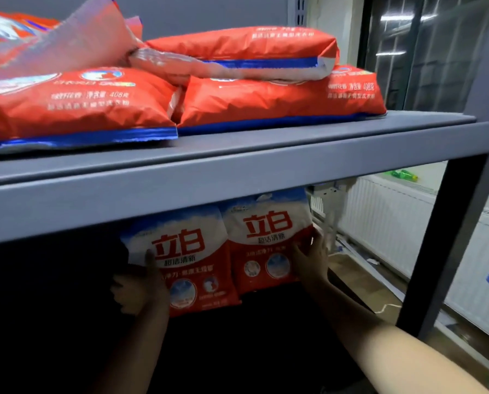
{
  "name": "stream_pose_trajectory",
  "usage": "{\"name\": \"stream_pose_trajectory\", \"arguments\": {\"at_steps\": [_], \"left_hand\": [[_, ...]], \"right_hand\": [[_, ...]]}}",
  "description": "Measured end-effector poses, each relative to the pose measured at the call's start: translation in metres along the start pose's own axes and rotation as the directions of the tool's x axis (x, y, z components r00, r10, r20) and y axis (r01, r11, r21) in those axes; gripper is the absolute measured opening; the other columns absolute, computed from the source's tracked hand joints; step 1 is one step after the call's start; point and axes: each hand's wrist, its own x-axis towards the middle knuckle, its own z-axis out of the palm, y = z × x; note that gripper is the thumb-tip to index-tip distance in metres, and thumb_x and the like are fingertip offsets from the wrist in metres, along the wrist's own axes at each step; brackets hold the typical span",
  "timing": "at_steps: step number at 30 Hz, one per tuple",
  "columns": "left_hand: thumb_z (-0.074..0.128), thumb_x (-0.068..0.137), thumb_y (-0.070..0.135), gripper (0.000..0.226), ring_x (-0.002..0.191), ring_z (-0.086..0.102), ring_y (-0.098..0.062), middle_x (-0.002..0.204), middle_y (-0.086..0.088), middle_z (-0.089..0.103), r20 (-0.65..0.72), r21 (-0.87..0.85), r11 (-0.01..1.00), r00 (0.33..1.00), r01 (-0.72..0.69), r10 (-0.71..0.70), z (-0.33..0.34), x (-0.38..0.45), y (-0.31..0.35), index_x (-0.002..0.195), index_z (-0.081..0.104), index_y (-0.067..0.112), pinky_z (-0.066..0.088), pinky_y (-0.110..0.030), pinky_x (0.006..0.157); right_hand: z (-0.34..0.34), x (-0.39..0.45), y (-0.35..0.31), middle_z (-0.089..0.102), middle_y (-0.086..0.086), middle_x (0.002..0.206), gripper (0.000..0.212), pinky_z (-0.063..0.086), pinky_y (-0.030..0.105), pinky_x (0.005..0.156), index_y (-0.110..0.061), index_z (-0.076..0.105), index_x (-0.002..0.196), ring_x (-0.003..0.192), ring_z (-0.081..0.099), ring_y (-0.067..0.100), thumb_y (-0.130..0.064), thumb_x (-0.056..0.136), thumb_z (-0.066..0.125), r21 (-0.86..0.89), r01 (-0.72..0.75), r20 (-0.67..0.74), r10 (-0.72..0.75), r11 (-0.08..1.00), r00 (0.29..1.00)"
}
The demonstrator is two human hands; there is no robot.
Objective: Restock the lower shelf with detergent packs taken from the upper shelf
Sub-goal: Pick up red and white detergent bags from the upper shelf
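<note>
Two detergent packs stand upright side by side on the lower shelf, fronts outward, long axes vertical. The left hand [141, 285] grips the left pack [192, 268]; the right hand [311, 260] holds the right pack [269, 240] at its right edge.

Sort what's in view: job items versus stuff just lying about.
Job: two upright packs, left pack held by left hand, right pack by right hand; flat packs on upper shelf.
Lying about: green bottle, radiator.
</note>
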Motion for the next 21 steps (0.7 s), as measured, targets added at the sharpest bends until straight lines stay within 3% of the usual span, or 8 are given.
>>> {"name": "stream_pose_trajectory", "arguments": {"at_steps": [2, 4, 7, 9, 12, 17, 21], "left_hand": [[0.068, 0.078, 0.057, 0.092, 0.133, 0.031, -0.043, 0.149, -0.026, 0.028, 0.038, 0.166, 0.941, 0.956, -0.294, 0.292, -0.002, -0.021, -0.008, 0.144, 0.032, 0.004, 0.029, -0.058, 0.106], [0.065, 0.072, 0.069, 0.105, 0.141, 0.016, -0.040, 0.158, -0.016, 0.007, 0.256, 0.278, 0.778, 0.824, -0.564, 0.506, -0.002, -0.040, -0.024, 0.152, 0.018, 0.019, 0.019, -0.059, 0.111], [0.029, 0.068, 0.089, 0.103, 0.141, -0.028, -0.032, 0.153, 0.000, -0.035, 0.610, 0.358, 0.510, 0.610, -0.782, 0.506, 0.004, -0.050, -0.046, 0.143, -0.022, 0.041, -0.010, -0.059, 0.110], [0.005, 0.067, 0.090, 0.093, 0.131, -0.044, -0.033, 0.145, -0.001, -0.046, 0.690, 0.384, 0.399, 0.546, -0.833, 0.475, 0.010, -0.046, -0.054, 0.139, -0.031, 0.044, -0.017, -0.064, 0.108], [-0.005, 0.066, 0.088, 0.090, 0.128, -0.047, -0.035, 0.145, -0.001, -0.047, 0.688, 0.400, 0.404, 0.561, -0.823, 0.460, 0.020, -0.041, -0.053, 0.137, -0.035, 0.042, -0.017, -0.067, 0.107], [0.024, 0.080, 0.080, 0.088, 0.130, -0.043, -0.034, 0.146, 0.000, -0.043, 0.678, 0.417, 0.424, 0.586, -0.804, 0.445, 0.025, -0.045, -0.043, 0.136, -0.032, 0.044, -0.012, -0.068, 0.108], [0.042, 0.084, 0.071, 0.082, 0.139, -0.029, -0.033, 0.157, 0.003, -0.024, 0.706, 0.400, 0.427, 0.570, -0.811, 0.421, 0.014, -0.047, -0.032, 0.148, -0.003, 0.047, -0.012, -0.061, 0.107]], "right_hand": [[-0.002, -0.013, 0.004, 0.029, 0.007, 0.152, 0.092, 0.027, 0.054, 0.112, -0.022, 0.019, 0.149, 0.140, 0.026, 0.030, -0.050, 0.077, 0.069, -0.137, 0.071, -0.033, -0.076, 0.988, 0.997], [-0.003, -0.024, 0.007, 0.019, 0.004, 0.157, 0.087, 0.026, 0.054, 0.112, -0.025, 0.019, 0.149, 0.143, 0.018, 0.031, -0.052, 0.080, 0.064, -0.302, 0.133, 0.001, -0.139, 0.944, 0.990], [0.002, -0.038, 0.011, 0.011, -0.001, 0.157, 0.075, 0.035, 0.057, 0.106, -0.039, 0.021, 0.146, 0.142, 0.016, 0.033, -0.052, 0.083, 0.061, -0.391, 0.192, 0.147, -0.145, 0.900, 0.978], [0.003, -0.037, 0.013, 0.003, -0.001, 0.158, 0.076, 0.031, 0.059, 0.108, -0.041, 0.016, 0.148, 0.144, 0.008, 0.035, -0.050, 0.086, 0.059, -0.350, 0.207, 0.213, -0.138, 0.914, 0.967], [0.001, -0.025, 0.015, 0.001, 0.003, 0.159, 0.078, 0.020, 0.060, 0.113, -0.035, 0.014, 0.150, 0.145, 0.000, 0.034, -0.046, 0.088, 0.060, -0.303, 0.252, 0.293, -0.161, 0.919, 0.942], [-0.002, -0.013, 0.012, 0.002, 0.001, 0.160, 0.076, 0.020, 0.061, 0.113, -0.037, 0.015, 0.150, 0.146, 0.001, 0.036, -0.041, 0.089, 0.058, -0.305, 0.284, 0.376, -0.159, 0.909, 0.913], [-0.019, -0.022, -0.004, 0.010, -0.006, 0.159, 0.082, 0.029, 0.059, 0.110, -0.054, 0.018, 0.141, 0.145, 0.015, 0.033, -0.074, 0.068, 0.050, -0.176, 0.154, 0.462, -0.057, 0.972, 0.885]]}}
